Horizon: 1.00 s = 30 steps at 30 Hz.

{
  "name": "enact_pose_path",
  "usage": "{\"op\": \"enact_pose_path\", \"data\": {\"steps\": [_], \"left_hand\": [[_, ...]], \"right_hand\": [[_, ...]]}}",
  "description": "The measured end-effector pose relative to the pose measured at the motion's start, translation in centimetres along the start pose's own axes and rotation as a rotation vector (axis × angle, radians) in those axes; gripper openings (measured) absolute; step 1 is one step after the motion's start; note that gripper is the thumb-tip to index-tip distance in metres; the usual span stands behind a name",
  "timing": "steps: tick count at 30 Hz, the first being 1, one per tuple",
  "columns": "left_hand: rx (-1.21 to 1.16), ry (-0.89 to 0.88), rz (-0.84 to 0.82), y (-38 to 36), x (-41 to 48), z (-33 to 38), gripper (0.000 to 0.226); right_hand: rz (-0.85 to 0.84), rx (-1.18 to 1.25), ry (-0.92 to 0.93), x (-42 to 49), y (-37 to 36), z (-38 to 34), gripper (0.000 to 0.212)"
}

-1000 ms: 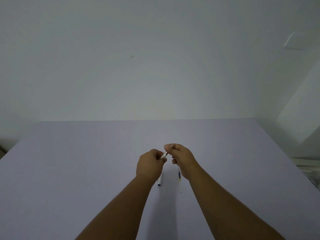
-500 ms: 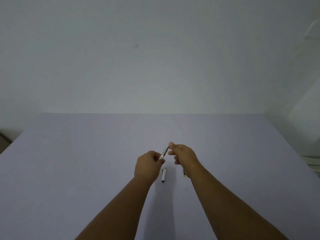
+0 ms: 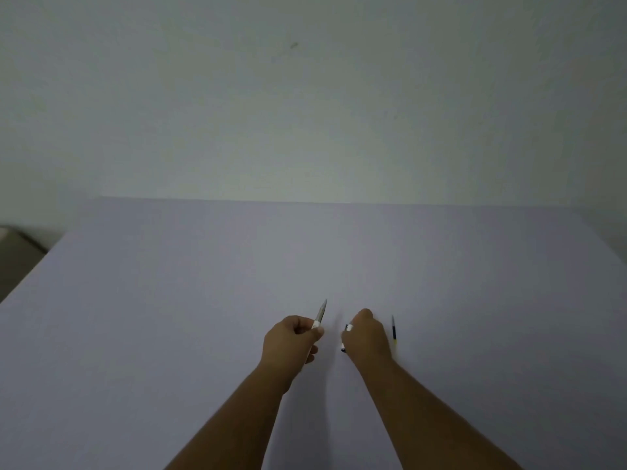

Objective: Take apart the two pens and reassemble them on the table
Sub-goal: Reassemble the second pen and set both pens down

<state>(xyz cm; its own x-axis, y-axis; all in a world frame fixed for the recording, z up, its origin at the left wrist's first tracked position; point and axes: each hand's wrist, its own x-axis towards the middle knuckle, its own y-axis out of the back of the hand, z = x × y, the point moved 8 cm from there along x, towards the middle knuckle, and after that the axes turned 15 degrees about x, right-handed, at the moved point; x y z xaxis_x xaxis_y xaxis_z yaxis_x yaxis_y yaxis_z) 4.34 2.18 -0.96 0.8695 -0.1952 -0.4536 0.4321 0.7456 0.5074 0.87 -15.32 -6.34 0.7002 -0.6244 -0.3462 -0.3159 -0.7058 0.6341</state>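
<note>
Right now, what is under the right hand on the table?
A white pen part shows at the inner edge of the right hand, dark at both visible ends. Its middle is covered by the hand, so whether the fingers already grip it cannot be seen.

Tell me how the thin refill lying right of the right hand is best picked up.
Pinch the refill across its dark middle, coming from above with the right hand. It lies flat on the table, pointing away, apart from the hand; both long sides look free.
</note>
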Motion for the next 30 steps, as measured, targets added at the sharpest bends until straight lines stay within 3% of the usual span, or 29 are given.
{"op": "enact_pose_path", "data": {"steps": [5,10,15,23,30], "left_hand": [[-0.007,-0.002,-0.023,-0.4,-0.3,0.1,0.008],[0.021,-0.033,-0.032,-0.7,-1.0,1.1,0.007],[0.067,-0.067,-0.048,-0.9,-2.1,2.6,0.004],[0.054,-0.116,-0.074,-1.2,-4.1,4.2,0.004],[0.074,-0.148,-0.063,-1.7,-5.3,4.9,0.003]], "right_hand": [[-0.026,0.211,-0.044,-0.1,1.0,0.4,0.026],[-0.111,0.85,-0.134,-0.8,3.2,-1.2,0.017],[-0.191,1.168,-0.097,-2.1,6.0,-3.8,0.014],[-0.189,1.219,-0.017,-3.8,8.8,-4.1,0.019],[-0.344,1.111,0.014,-5.5,8.3,-4.5,0.006]]}}
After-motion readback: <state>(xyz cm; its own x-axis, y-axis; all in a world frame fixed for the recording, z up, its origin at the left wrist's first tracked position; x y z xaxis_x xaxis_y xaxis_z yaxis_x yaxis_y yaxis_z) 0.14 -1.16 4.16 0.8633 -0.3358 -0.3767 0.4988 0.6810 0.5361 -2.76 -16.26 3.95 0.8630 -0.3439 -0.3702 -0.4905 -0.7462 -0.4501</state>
